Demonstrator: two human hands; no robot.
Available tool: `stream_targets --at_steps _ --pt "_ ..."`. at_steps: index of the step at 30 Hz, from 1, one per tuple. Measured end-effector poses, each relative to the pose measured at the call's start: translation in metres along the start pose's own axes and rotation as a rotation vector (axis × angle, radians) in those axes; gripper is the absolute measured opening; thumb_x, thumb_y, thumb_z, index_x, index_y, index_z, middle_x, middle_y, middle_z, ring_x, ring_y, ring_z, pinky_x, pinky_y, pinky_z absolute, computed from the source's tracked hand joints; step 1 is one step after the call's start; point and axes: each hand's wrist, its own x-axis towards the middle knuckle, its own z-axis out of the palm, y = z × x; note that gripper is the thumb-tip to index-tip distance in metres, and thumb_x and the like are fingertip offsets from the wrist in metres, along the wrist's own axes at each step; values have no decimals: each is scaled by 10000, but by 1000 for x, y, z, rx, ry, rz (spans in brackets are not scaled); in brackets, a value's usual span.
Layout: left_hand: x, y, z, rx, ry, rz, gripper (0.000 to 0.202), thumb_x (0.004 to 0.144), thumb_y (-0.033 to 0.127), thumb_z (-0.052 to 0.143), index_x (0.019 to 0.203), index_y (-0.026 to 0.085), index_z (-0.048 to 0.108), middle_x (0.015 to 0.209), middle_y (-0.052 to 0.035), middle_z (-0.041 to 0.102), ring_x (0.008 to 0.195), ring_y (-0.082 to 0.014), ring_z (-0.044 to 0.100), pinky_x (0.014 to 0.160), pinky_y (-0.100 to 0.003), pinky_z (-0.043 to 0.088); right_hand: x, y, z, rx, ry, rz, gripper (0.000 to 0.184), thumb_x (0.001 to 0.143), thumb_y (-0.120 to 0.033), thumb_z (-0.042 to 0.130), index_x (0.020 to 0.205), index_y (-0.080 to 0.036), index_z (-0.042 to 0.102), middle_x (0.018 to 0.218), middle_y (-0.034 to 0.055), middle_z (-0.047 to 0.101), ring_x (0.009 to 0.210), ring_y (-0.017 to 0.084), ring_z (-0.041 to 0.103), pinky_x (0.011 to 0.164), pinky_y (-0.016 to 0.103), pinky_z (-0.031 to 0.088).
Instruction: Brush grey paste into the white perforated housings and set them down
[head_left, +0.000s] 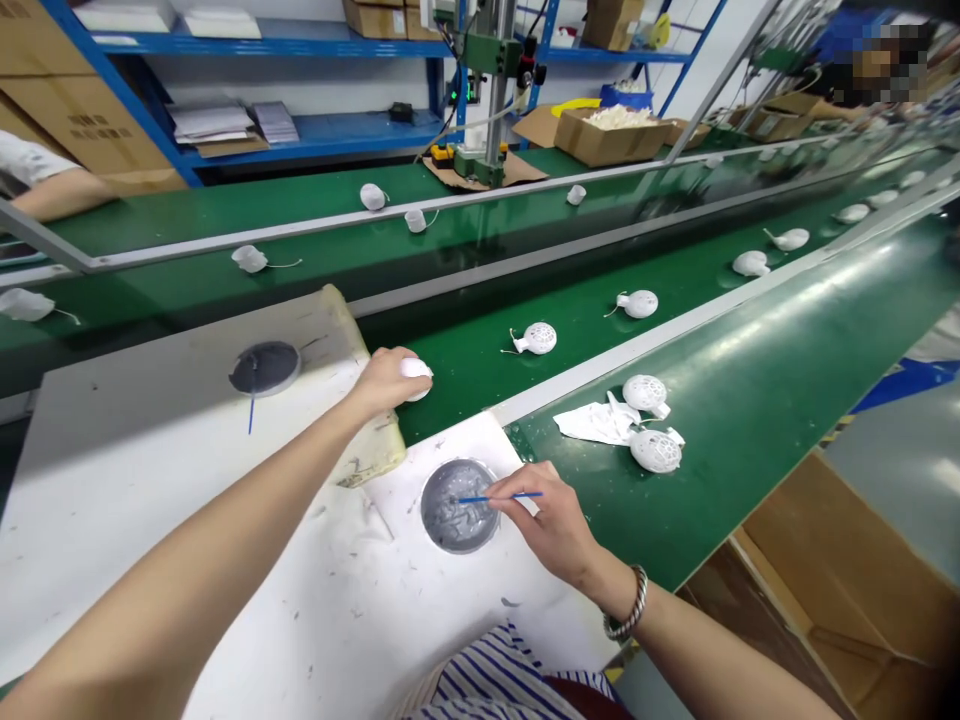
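Green conveyor belts [570, 320] run diagonally across the view, with blue steel shelving [300, 150] and a green bench press [487, 100] beyond them. A co-worker's forearm [60, 190] appears at the far left, past the belts. Two white work boards [127, 480] lie at the near edge of the belts, each with a round dish set in it.

White perforated balls with short stems [535, 338] stand spaced along the belt. Two more [655, 450] lie on the nearest belt, beside a crumpled white cloth [596, 420].

The left hand [386, 380] is closed around a white rounded piece [418, 380], which it holds just past the board edge, over the belt. The right hand [544, 525] grasps a thin blue applicator stick [510, 496] in a pinch between thumb and fingers. The tip of the stick reaches into the grey paste [459, 505] in the nearer dish. The farther dark dish [264, 367] has a second blue stick [251, 412] lying against its rim. A twisted metal bangle [626, 603] encircles the right wrist.
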Motion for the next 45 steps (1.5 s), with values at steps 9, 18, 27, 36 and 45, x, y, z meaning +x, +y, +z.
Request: stream_targets --at_steps 9,18,27,36,45 --pt "-114 -106 2 -209 55 -96 758 569 376 696 1257 243 408 1134 -91 398 1055 -286 485 878 -418 436 -2 2 9 37 -71 131 69 811 -238 602 748 -237 630 825 -13 694 793 170 609 804 364 389" --pt "-162 -75 -11 -848 -30 -186 699 594 369 753 1192 272 404 1032 -52 550 945 -234 569 801 -344 481 -5 -1 -10 338 123 334 147 758 -332 644 741 -195 594 816 35 677 814 173 638 777 328 485" --pt "-211 -19 0 -1233 120 44 650 536 156 802 1068 288 452 1182 -45 487 906 -184 541 707 -251 479 -17 -8 -29 197 89 268 124 772 -312 625 752 -192 601 819 40 674 829 176 642 815 354 491" --pt "-225 -2 -6 -1344 -31 -91 350 750 419 626 1052 286 510 983 -33 529 793 -158 495 628 -222 428 -11 -11 -37 602 248 438 165 705 -294 704 733 -183 585 795 33 696 737 123 637 724 273 514" --pt "-224 4 -1 -1374 -213 -211 382 834 551 432 1045 253 547 945 -42 528 751 -165 499 621 -279 478 -3 -30 -44 890 245 495 152 704 -271 706 721 -197 575 778 -16 658 612 60 551 622 205 493"
